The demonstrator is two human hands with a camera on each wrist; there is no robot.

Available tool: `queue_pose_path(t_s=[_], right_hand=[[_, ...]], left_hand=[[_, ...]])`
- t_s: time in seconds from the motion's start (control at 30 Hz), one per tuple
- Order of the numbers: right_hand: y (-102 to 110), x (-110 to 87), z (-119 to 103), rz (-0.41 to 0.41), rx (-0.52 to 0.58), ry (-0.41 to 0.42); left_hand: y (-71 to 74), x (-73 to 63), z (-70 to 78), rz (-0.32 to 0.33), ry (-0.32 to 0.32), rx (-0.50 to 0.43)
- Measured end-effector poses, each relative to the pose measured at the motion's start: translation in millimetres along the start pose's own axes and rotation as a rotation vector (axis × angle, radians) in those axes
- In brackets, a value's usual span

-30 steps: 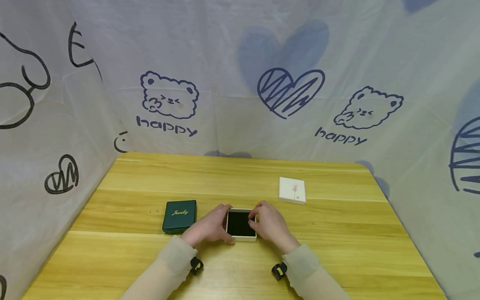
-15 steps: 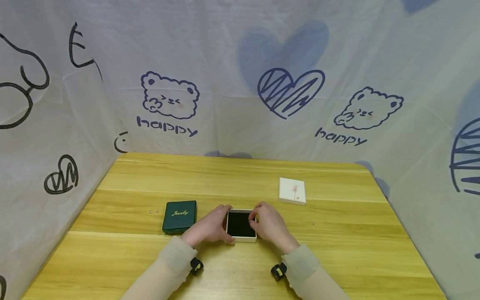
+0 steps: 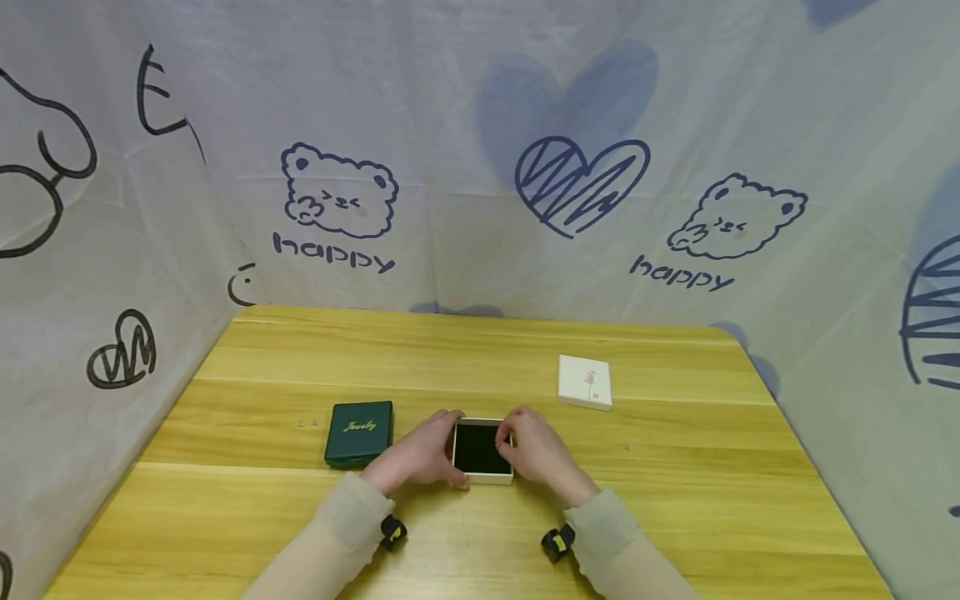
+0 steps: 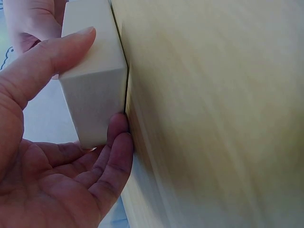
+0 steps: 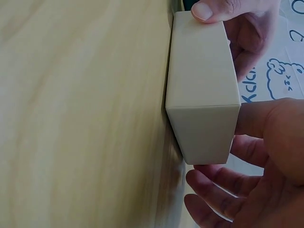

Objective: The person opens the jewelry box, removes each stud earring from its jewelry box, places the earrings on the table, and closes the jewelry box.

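A white box (image 3: 489, 479) without its lid stands on the table, with a black lining (image 3: 477, 448) inside. My left hand (image 3: 426, 450) grips its left side, the thumb at the near wall and the fingers round the far corner. In the left wrist view the thumb lies on the white wall of the box (image 4: 95, 102). Over the right edge, my right hand (image 3: 542, 446) has thumb and forefinger together above the lining, pinching a tiny shiny piece too small to make out. In the right wrist view the box (image 5: 204, 61) hides those fingertips.
A dark green jewelry box (image 3: 360, 437) with gold lettering stands left of the left forearm. The white lid (image 3: 584, 383) with a pink print lies at the back right. Tiny shiny bits (image 3: 307, 423) lie at the left, and a small speck (image 3: 627, 447) at the right.
My right thumb and forefinger have shifted very slightly over the right part of the lining. The left hand, the box and the other things have stayed in place.
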State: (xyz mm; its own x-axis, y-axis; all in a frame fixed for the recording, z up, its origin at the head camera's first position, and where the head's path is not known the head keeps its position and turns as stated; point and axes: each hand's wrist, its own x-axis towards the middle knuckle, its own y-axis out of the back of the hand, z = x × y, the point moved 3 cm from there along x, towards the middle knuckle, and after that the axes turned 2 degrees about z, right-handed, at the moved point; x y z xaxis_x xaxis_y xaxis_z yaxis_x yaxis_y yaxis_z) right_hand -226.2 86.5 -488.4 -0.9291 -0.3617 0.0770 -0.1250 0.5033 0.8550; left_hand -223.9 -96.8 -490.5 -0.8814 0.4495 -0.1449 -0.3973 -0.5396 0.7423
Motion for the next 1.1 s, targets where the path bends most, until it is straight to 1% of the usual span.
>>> queue_pose_path(t_s=[0.27,0.5,0.63,0.83,1.1], right_hand=[[2.9,-1.7,-0.8,-0.005,0.059,0.008],[10.7,-7.2,-2.2,0.010,0.131,-0.022],[15.5,-11.7,2.0,0.034,0.165,-0.038],[26.2,-19.9,17.1,0.078,0.179,-0.041],[54.3,-35.7,55.4,0.108,0.154,-0.136]], left_hand=[[-0.5,0.3,-0.7,0.001,0.000,0.014],[-2.9,0.3,-3.6,0.011,-0.008,0.004],[-3.7,-0.5,-4.1,0.011,0.000,0.004],[-3.8,-1.0,-3.4,0.006,-0.005,0.002],[-1.0,0.2,0.0,0.006,-0.008,-0.001]])
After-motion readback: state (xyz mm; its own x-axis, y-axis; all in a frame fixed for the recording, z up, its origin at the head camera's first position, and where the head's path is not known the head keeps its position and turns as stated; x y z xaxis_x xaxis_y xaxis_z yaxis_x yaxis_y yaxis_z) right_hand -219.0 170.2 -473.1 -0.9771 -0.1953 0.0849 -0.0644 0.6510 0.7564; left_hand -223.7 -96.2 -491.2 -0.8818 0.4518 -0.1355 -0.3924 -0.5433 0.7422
